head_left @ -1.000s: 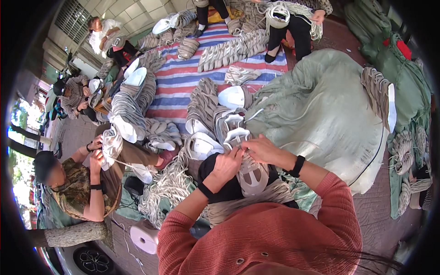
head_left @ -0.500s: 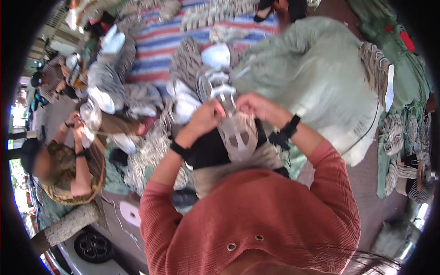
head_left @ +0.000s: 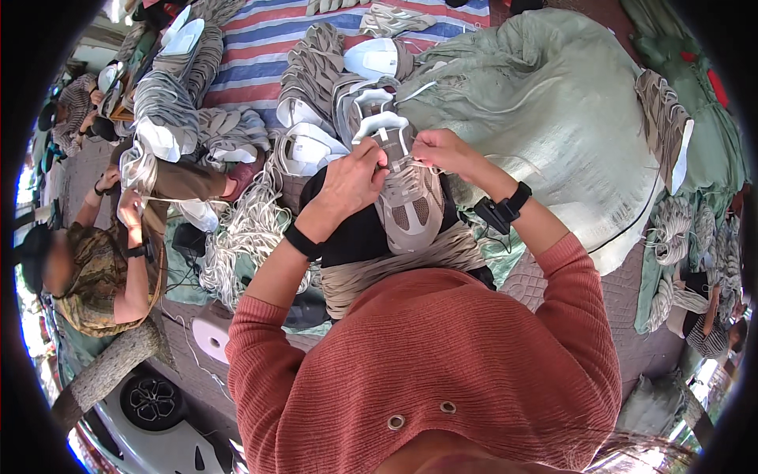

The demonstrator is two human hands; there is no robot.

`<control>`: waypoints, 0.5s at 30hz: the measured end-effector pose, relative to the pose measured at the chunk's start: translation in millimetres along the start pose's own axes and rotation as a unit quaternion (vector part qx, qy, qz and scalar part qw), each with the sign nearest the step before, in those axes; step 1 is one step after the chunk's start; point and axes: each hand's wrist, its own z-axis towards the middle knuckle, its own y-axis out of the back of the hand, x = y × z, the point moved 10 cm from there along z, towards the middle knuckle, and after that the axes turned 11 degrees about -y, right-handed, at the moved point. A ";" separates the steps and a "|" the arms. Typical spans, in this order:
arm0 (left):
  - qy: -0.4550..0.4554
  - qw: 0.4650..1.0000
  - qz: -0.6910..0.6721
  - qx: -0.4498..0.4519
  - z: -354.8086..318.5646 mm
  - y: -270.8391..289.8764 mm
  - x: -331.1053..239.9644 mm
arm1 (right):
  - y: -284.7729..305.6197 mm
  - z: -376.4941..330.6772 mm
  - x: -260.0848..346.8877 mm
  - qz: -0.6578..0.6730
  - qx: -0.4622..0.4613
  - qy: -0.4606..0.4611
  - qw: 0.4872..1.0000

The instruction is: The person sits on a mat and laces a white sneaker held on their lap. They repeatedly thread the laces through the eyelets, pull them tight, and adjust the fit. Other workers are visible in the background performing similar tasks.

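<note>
A beige and grey shoe upper (head_left: 410, 207) lies on my lap, its rounded toe toward me and its tongue and white-lined collar pointing away. My left hand (head_left: 354, 180) is closed in a pinch at the left side of the lacing area; what its fingertips hold is hidden. At the opposite eyelet edge, my right hand (head_left: 446, 152) pinches a thin pale shoelace. Just beyond the collar, more shoe uppers (head_left: 320, 71) stand nested in stacked rows. A band of many pale laces (head_left: 403, 276) lies across my lap, between the toe and my sweater.
Loose white laces (head_left: 241, 245) heap at my left. A large pale-green woven sack (head_left: 568, 134) bulges ahead on the right. Beyond lies a striped sheet (head_left: 268, 47). At the left, a co-worker (head_left: 103, 268) sits handling another upper. A white roll (head_left: 212, 336) sits on the floor.
The whole view has shifted and grown sharper. Both hands have stayed close to the shoe's lacing area and appear slightly farther from my body, with the upper still on my lap.
</note>
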 end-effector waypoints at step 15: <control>-0.011 0.992 0.104 -0.075 1.7 -8.0 -9.6 | -30.2 -68.5 81.4 -0.450 -0.166 0.430 0.765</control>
